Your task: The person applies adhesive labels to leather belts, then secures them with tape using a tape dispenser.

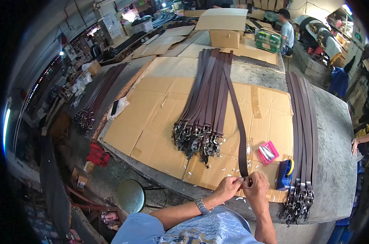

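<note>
1. Loose belt [238,118]: dark brown, lying alone on the cardboard sheet [152,122]. It runs from the far part of the table down to the near edge, and its near tip sits between the person's two hands.
2. Left hand [228,186] (watch on that wrist) and right hand [256,186]: both are pinched closed on the belt tip, fingertips almost meeting. Whatever small piece may lie between the fingers is too small to make out.
3. My reading: fine fingertip work at the strap end. It likely goes best with the tip braced on the cardboard, the strap flat and untwisted, and its length held off the buckles beside it so nothing snags.
4. Middle stack of belts [206,101]: just left of the loose belt, buckles bunched toward the person. White scraps [229,164] are scattered on the cardboard near them.
5. Right stack of belts [301,134]: well right of the hands, buckles hanging at the near edge.
6. Pink tray [274,149]: shallow, near the right hand, holding a few flat pale pieces.
7. Blue dispenser [283,175]: just right of the hands, with a yellow roll on it.
8. Cardboard box [224,38]: far end of the table, flaps spread, contents hidden.
9. Green crate [267,40]: beside the box, contents unclear.
</note>
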The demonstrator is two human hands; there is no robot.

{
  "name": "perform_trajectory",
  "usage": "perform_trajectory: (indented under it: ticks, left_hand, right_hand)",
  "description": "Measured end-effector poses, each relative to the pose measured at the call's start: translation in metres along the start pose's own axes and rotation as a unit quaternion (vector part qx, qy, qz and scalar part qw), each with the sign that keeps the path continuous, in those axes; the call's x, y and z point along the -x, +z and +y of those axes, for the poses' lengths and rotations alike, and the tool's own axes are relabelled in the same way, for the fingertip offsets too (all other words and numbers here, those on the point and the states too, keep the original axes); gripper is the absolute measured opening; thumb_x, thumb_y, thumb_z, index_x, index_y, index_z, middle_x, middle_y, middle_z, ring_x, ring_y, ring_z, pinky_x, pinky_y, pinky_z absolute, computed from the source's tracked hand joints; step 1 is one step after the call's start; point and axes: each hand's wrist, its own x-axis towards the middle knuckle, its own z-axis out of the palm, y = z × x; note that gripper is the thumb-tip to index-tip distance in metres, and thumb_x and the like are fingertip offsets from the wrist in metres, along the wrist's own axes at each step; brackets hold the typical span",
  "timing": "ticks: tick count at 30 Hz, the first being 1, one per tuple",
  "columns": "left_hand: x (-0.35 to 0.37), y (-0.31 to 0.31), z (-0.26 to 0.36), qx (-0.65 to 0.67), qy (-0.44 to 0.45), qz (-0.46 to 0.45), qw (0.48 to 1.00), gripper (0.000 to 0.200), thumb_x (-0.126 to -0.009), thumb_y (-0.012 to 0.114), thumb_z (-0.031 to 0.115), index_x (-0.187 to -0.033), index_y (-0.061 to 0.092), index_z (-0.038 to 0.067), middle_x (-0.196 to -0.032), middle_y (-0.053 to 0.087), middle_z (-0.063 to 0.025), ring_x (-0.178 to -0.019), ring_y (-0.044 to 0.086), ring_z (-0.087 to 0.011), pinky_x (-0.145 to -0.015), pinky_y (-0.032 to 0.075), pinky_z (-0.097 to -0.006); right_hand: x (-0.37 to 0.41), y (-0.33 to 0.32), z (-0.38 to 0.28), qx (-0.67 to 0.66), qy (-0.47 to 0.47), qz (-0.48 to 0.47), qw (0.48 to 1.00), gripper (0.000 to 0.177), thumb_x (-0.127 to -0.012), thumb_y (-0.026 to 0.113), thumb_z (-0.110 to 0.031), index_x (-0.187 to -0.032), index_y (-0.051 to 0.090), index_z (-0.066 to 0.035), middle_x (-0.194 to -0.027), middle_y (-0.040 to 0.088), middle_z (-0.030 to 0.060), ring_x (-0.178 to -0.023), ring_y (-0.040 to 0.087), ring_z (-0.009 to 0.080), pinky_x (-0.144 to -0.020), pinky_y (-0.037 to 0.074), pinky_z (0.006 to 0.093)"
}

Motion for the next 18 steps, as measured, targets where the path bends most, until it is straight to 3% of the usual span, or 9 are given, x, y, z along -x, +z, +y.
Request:
perform_trajectory:
  ticks: [2, 5, 14, 15, 18]
  left_hand:
    - [-0.002, 0.001, -0.008, 0.146, -0.039, -0.037, 0.988, 0.038, -0.101, 0.049, 0.031, -0.088, 0.064, -0.001, -0.078, 0.061, -0.0001, -0.070, 0.055, -0.0063, -0.061, 0.047, -0.0234]
    - [-0.002, 0.004, -0.006, 0.189, -0.037, -0.052, 0.980, 0.036, -0.101, 0.050, 0.031, -0.087, 0.064, 0.000, -0.077, 0.060, 0.0006, -0.070, 0.055, -0.0056, -0.063, 0.046, -0.0220]
    - [-0.006, -0.006, 0.003, 0.103, -0.031, -0.013, 0.994, 0.037, -0.095, 0.059, 0.033, -0.091, 0.067, -0.003, -0.077, 0.061, 0.0008, -0.071, 0.055, -0.0057, -0.062, 0.048, -0.0233]
    - [-0.004, -0.006, 0.007, 0.073, -0.019, -0.015, 0.997, 0.035, -0.095, 0.060, 0.031, -0.093, 0.067, -0.004, -0.078, 0.062, 0.0005, -0.072, 0.056, -0.0058, -0.064, 0.049, -0.0230]
    - [-0.007, -0.007, 0.010, 0.147, 0.002, -0.003, 0.989, 0.027, -0.094, 0.060, 0.024, -0.090, 0.068, -0.001, -0.082, 0.065, -0.0010, -0.075, 0.059, -0.0062, -0.068, 0.050, -0.0218]
  right_hand:
    - [0.003, 0.002, -0.004, 0.005, -0.010, -0.006, 1.000, 0.015, -0.072, 0.065, -0.003, -0.071, 0.050, -0.003, -0.067, 0.052, 0.0138, -0.064, 0.054, 0.0333, -0.056, 0.041, 0.0459]
    - [0.010, 0.003, -0.005, 0.017, -0.022, -0.012, 1.000, 0.015, -0.073, 0.066, -0.002, -0.073, 0.051, -0.003, -0.069, 0.053, 0.0136, -0.064, 0.054, 0.0326, -0.057, 0.042, 0.0451]
    - [0.021, -0.007, -0.019, -0.002, -0.026, -0.045, 0.999, 0.013, -0.074, 0.066, -0.001, -0.078, 0.055, -0.004, -0.072, 0.054, 0.0122, -0.067, 0.055, 0.0311, -0.057, 0.043, 0.0432]
    - [0.021, -0.010, -0.022, -0.013, -0.029, -0.037, 0.999, 0.011, -0.075, 0.067, -0.001, -0.083, 0.059, -0.004, -0.072, 0.054, 0.0119, -0.067, 0.055, 0.0310, -0.057, 0.043, 0.0428]
    - [0.018, -0.024, -0.035, -0.036, -0.003, -0.031, 0.999, 0.018, -0.077, 0.067, -0.003, -0.095, 0.064, -0.004, -0.072, 0.055, 0.0112, -0.066, 0.055, 0.0306, -0.058, 0.044, 0.0417]
